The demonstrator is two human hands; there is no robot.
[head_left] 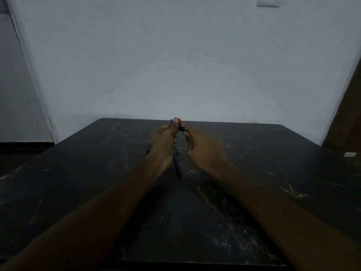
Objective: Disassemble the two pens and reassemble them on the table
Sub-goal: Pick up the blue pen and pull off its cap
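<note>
Now, where is the first pen (182, 128) seen?

It is held up above the far part of the bench (263, 173), between the left hand (163, 138) and the right hand (205, 151). A blue tip is shown at its left end.

How are the fingers (176, 120) set?

The blue-tipped end is pinched by the left thumb and fingertips, which are pressed together around it. The dark right end is gripped by the curled right fingers. Whether the parts are joined or already drawn apart cannot be told, since the middle is covered by the hands.

And the second pen (177, 167)?

It is laid flat on the bench, just below the hands and between the two wrists, with its length running away from the camera. Its far end is hidden by the left hand.

Is anything else noted?

A small dark piece (148, 150) is seen on the bench just beside the left hand; what it is cannot be made out. A small white scrap (349, 154) is placed near the right edge of the bench, well apart from the pens. A pale wall (175, 65) is seen behind, with a wall plate (268, 1) at the top.
</note>
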